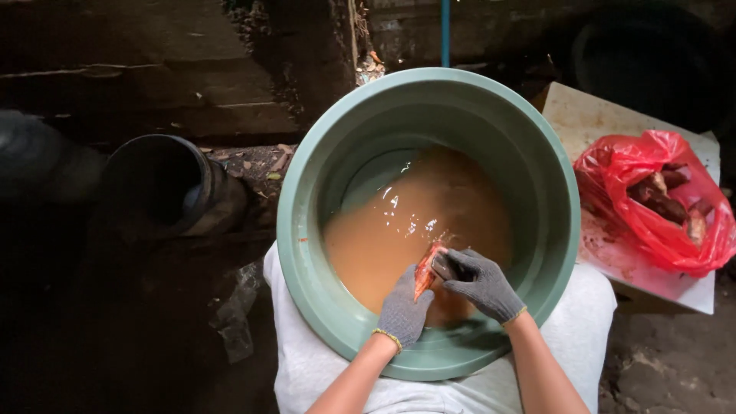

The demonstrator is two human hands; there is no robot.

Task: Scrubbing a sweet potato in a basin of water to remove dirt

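Note:
A large green basin [307, 230] rests tilted between my knees, holding muddy brown water [399, 230]. Both my hands wear grey knit gloves. My left hand [402, 310] grips a small orange-red root-like piece [424, 270] just above the water at the basin's near side. My right hand [479, 282] presses on the upper end of the same piece, fingers curled over it. Part of the piece is hidden by the gloves.
A red plastic bag [652, 203] with several brown root pieces lies on a pale board [606, 123] at right. A dark round pot [165, 188] lies on its side at left. Dirt ground and a dark wall surround the basin; a blue pipe [445, 31] rises behind.

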